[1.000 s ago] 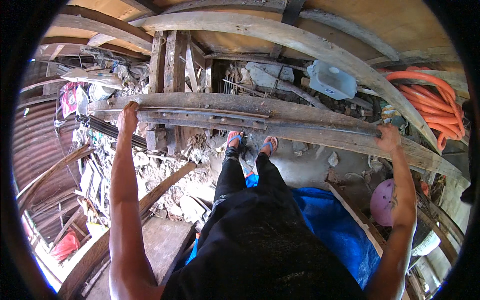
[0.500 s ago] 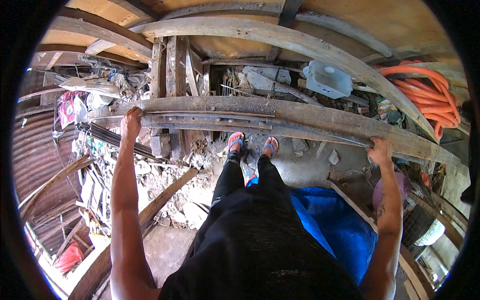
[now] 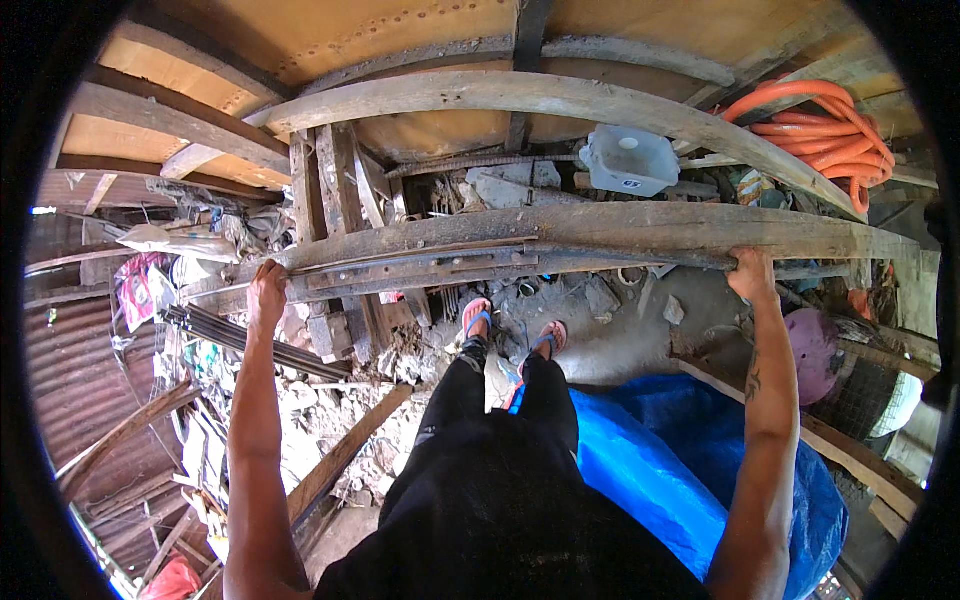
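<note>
A long, thin dark metal rod [image 3: 640,257] runs along the near side of a weathered wooden beam [image 3: 620,226] in front of me. My left hand [image 3: 267,292] is closed around its left part, beside the beam. Far to the right, my right hand [image 3: 752,276] is closed on the rod's other end, with the fingers against the beam's lower edge. Part of the rod blends into the dark seam of the wood, so whether it rests on the beam is hard to tell. A bundle of dark bars [image 3: 255,342] lies below my left hand.
Beyond the beam are a clear plastic tub [image 3: 630,160] and a coiled orange hose [image 3: 830,140]. A curved-looking timber [image 3: 560,92] crosses above. Rubble [image 3: 370,430] covers the left ground; a blue tarp [image 3: 640,440] and a plank [image 3: 850,450] lie at the right.
The rod's right part has come closer in line with the beam, my right hand rising with it. My feet have shifted a little, and the whole view has turned slightly.
</note>
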The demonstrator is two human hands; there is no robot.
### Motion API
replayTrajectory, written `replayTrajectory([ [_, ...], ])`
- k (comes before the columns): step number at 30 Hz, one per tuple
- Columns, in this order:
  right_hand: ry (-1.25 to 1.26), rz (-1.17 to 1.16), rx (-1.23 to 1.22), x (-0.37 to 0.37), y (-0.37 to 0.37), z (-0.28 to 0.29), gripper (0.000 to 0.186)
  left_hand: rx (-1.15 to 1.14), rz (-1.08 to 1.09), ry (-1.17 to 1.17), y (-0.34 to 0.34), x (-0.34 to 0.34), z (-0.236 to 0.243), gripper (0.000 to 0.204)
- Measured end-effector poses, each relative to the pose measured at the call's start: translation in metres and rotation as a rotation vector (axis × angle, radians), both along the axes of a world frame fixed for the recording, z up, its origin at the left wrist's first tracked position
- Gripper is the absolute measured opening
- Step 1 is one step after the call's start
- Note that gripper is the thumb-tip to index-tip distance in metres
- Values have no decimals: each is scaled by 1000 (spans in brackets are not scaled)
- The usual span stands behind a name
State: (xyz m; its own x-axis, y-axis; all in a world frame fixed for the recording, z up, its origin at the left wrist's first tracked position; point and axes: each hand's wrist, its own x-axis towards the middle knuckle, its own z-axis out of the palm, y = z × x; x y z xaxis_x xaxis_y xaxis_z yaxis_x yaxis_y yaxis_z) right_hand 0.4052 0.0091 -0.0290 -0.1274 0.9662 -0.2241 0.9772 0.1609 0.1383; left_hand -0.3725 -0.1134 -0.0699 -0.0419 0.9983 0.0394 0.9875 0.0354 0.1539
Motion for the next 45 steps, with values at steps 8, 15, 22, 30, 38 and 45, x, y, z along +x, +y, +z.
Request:
replayTrajectory([
  [8, 78, 43, 61, 15, -4, -22, 32, 65, -74, 41, 0, -13, -11, 27],
  [15, 20, 53, 148, 18, -8, -24, 32, 42, -84, 25, -3, -11, -12, 14],
  [22, 12, -78, 280, 4, -39, -33, 33, 107, -106, -3, -3, -9, -5, 9],
  [30, 68, -363, 504, -23, -173, -53, 34, 154, -137, 43, -8, -8, -5, 14],
  [38, 35, -654, 654, -151, -329, -59, 19, 491, -244, 55, -51, 33, 3, 18],
  [45, 109, -570, 574, -118, -317, -52, 15, 468, -1194, -863, -124, 485, 11, 37],
])
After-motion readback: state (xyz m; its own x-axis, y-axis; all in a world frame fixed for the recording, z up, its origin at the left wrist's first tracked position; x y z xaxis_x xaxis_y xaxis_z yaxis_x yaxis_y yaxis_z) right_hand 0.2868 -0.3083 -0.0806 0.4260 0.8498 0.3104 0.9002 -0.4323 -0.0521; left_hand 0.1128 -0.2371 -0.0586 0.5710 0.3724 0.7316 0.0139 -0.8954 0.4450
